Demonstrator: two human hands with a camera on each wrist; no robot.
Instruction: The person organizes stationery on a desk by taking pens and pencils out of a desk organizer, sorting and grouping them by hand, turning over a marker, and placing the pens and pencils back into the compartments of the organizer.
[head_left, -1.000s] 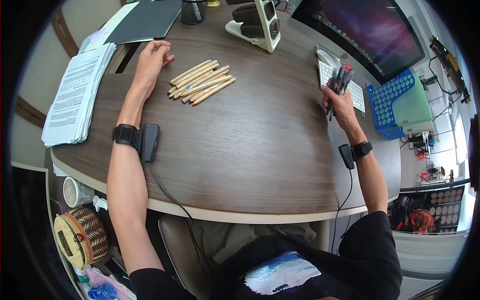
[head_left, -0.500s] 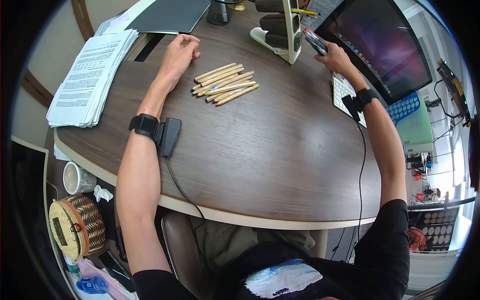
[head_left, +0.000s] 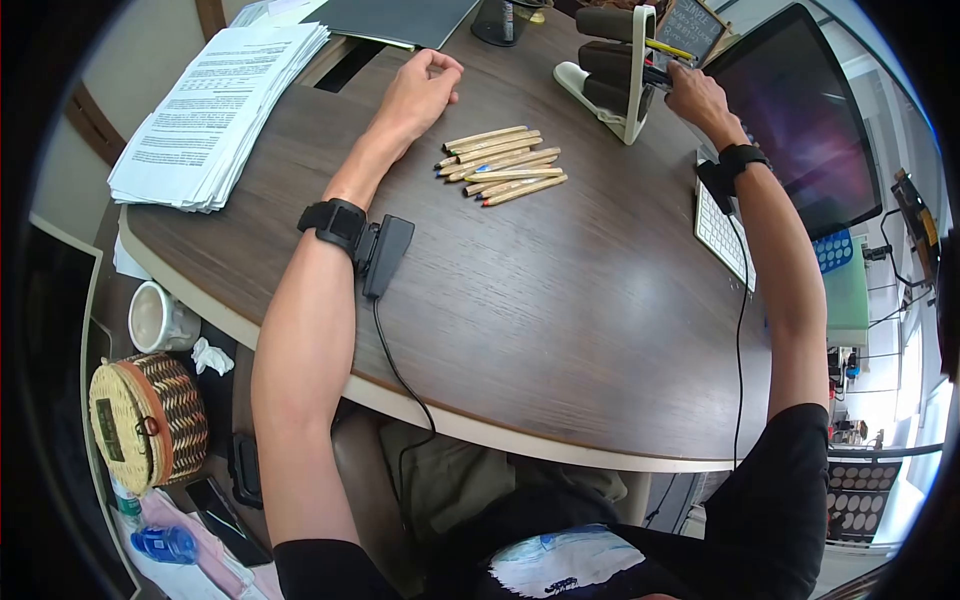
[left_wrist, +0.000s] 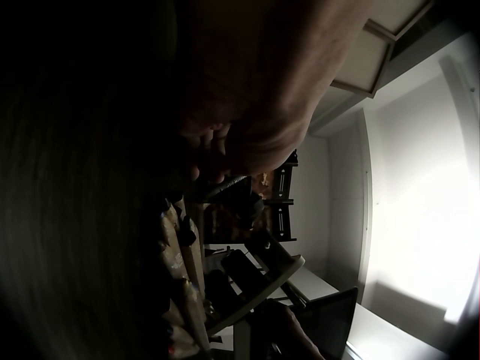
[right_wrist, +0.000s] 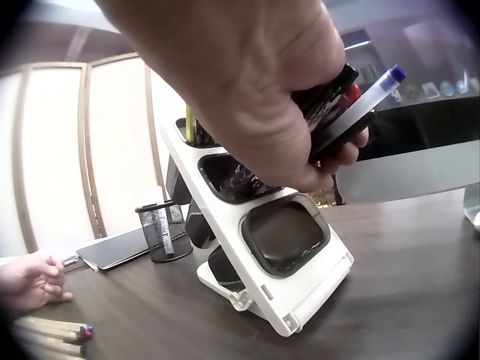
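Note:
My right hand point(head_left: 697, 97) grips a bundle of pens point(right_wrist: 352, 112) at the tilted white organizer point(head_left: 637, 85) with dark cups. In the right wrist view, a pen with a blue end and something red show in the bundle; its lower ends are at the organizer's middle cup point(right_wrist: 232, 180). Yellow pencils point(head_left: 672, 49) stick out of the upper cup, while the lower cup point(right_wrist: 285, 236) holds nothing visible. On the desk rests my left hand point(head_left: 418, 98), fingers loosely curled around nothing. Beside it lies a pile of wooden colored pencils point(head_left: 500, 165).
A monitor point(head_left: 800, 130) and keyboard point(head_left: 722, 240) stand to the right. A black mesh pen cup point(right_wrist: 163, 232) is at the back, near a dark folder point(head_left: 390, 20). Stacked papers point(head_left: 215, 115) lie on the left. Cables run from both wrist cameras.
My right hand has carried the pens from over the keyboard forward and left to the organizer's cups. The left hand keeps its place by the pencils, as the head view swings.

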